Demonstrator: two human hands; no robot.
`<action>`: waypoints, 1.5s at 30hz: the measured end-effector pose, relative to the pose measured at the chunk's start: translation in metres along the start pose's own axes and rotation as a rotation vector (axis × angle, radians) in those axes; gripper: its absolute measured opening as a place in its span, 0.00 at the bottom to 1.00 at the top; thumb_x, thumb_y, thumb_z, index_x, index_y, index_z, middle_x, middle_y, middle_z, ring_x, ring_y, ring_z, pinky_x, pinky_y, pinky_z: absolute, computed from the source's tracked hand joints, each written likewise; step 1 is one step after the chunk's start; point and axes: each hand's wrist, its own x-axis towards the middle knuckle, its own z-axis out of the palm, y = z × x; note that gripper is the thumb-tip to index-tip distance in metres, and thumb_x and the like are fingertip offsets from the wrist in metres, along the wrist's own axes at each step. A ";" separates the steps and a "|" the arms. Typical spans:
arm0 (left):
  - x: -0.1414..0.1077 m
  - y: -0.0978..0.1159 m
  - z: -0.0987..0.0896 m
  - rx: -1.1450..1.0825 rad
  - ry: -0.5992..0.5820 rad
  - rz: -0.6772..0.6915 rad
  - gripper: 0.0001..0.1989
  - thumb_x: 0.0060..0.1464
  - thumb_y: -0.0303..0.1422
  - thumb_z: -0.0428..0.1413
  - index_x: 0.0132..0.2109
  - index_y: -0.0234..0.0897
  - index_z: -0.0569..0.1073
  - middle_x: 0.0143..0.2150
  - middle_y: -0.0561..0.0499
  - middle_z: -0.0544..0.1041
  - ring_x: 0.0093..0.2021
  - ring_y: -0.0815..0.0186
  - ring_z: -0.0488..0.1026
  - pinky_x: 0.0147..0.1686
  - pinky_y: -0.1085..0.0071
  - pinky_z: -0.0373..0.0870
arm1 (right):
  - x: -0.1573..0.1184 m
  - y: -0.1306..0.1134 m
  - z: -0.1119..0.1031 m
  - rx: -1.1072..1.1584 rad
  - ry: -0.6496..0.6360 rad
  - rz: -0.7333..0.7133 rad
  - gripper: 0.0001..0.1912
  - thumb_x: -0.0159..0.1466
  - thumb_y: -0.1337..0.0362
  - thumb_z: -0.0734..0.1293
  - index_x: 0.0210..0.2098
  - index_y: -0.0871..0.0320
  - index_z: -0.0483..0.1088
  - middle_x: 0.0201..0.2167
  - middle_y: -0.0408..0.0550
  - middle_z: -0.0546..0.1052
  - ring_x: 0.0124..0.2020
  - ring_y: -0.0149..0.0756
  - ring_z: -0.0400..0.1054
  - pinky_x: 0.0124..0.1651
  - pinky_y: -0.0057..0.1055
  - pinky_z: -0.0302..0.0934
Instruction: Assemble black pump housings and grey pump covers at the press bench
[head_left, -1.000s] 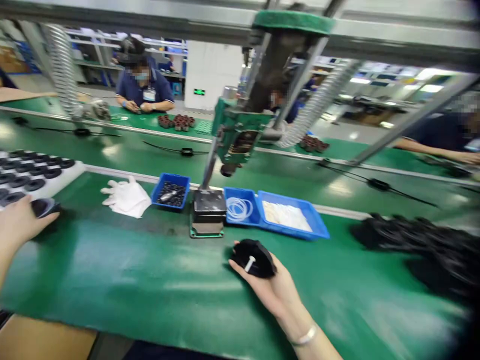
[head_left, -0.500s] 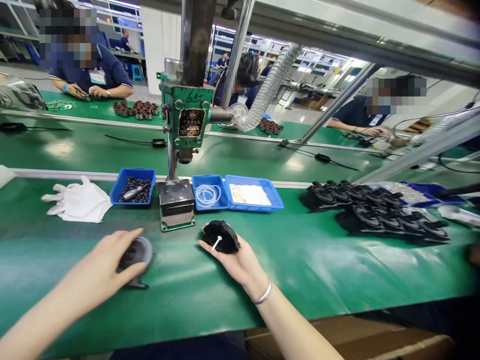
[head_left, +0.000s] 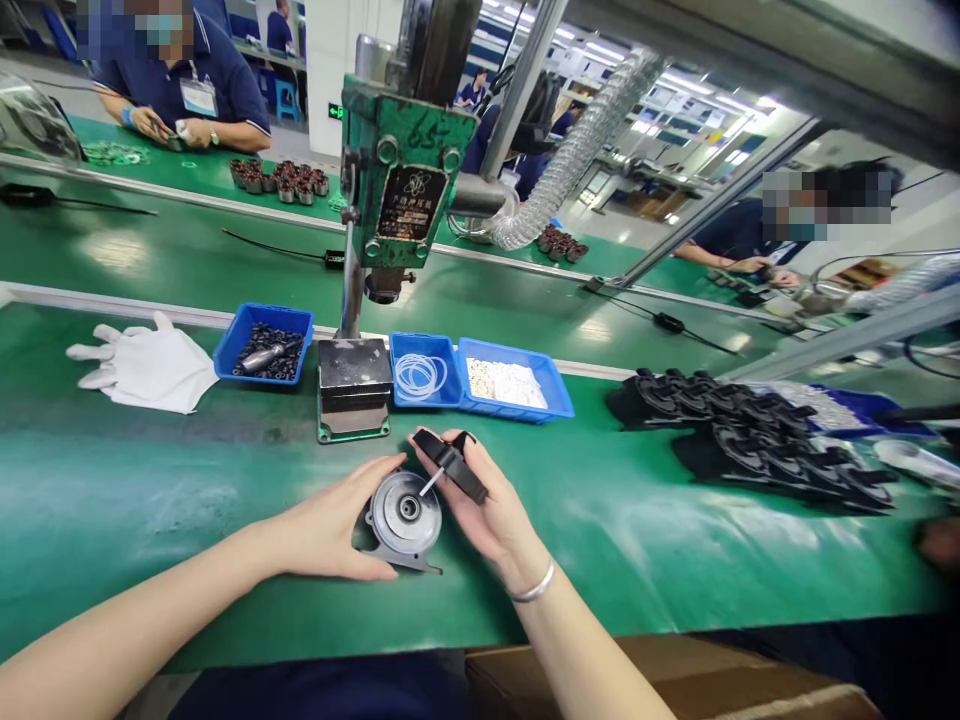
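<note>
A round grey metal housing with a hole at its centre lies on the green mat, low in the middle of the view. My left hand grips it from the left, thumb and fingers around its rim. Just to the right, my right hand holds a black round part, tilted on edge. A thin white shaft sticks out of that part down toward the housing's centre; whether its tip touches the housing I cannot tell.
Behind the hands stands a green press over a metal block. Blue bins flank it. A white glove lies left, black parts right. People sit across the bench.
My left hand has brought the grey housing rightward, next to the black part. My right hand has turned the black part so its white shaft points down-left at the housing.
</note>
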 end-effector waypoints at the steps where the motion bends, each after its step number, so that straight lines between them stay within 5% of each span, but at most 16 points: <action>1: 0.001 -0.004 0.004 -0.054 0.026 0.010 0.54 0.45 0.45 0.66 0.72 0.43 0.45 0.73 0.42 0.49 0.72 0.51 0.51 0.70 0.52 0.53 | -0.001 -0.001 0.002 -0.053 -0.010 -0.003 0.10 0.65 0.55 0.68 0.41 0.53 0.75 0.52 0.48 0.77 0.57 0.42 0.69 0.66 0.44 0.55; 5: 0.002 -0.011 0.019 -0.131 0.154 0.028 0.54 0.43 0.41 0.68 0.71 0.44 0.47 0.71 0.40 0.54 0.70 0.48 0.55 0.68 0.50 0.56 | -0.004 -0.006 0.008 -0.294 -0.051 -0.047 0.11 0.64 0.53 0.69 0.40 0.53 0.75 0.56 0.50 0.74 0.57 0.44 0.68 0.62 0.43 0.57; 11: 0.002 -0.010 0.022 -0.149 0.165 0.016 0.59 0.42 0.42 0.68 0.71 0.42 0.39 0.73 0.39 0.48 0.71 0.48 0.51 0.69 0.50 0.56 | -0.007 -0.005 0.006 -0.649 -0.130 -0.176 0.11 0.63 0.54 0.69 0.41 0.52 0.77 0.59 0.51 0.70 0.62 0.46 0.62 0.65 0.44 0.52; 22: 0.000 -0.016 0.030 -0.184 0.220 0.064 0.62 0.41 0.42 0.70 0.71 0.42 0.37 0.72 0.38 0.53 0.70 0.50 0.56 0.68 0.51 0.58 | -0.008 -0.001 0.003 -0.761 -0.127 -0.225 0.09 0.65 0.56 0.67 0.42 0.51 0.76 0.59 0.51 0.69 0.63 0.46 0.61 0.65 0.46 0.53; 32: 0.001 -0.017 0.032 -0.204 0.248 0.136 0.64 0.39 0.39 0.71 0.71 0.43 0.35 0.67 0.37 0.60 0.66 0.49 0.62 0.63 0.51 0.64 | -0.031 -0.011 0.018 -1.301 -0.284 -0.594 0.14 0.62 0.65 0.70 0.48 0.50 0.73 0.64 0.54 0.59 0.64 0.49 0.56 0.61 0.50 0.59; 45: 0.004 -0.020 0.034 -0.248 0.280 0.191 0.68 0.33 0.35 0.73 0.70 0.42 0.35 0.65 0.34 0.62 0.65 0.47 0.64 0.62 0.49 0.65 | -0.035 0.009 0.014 -1.477 -0.115 -0.602 0.17 0.63 0.61 0.70 0.51 0.52 0.68 0.60 0.57 0.64 0.61 0.49 0.60 0.59 0.53 0.61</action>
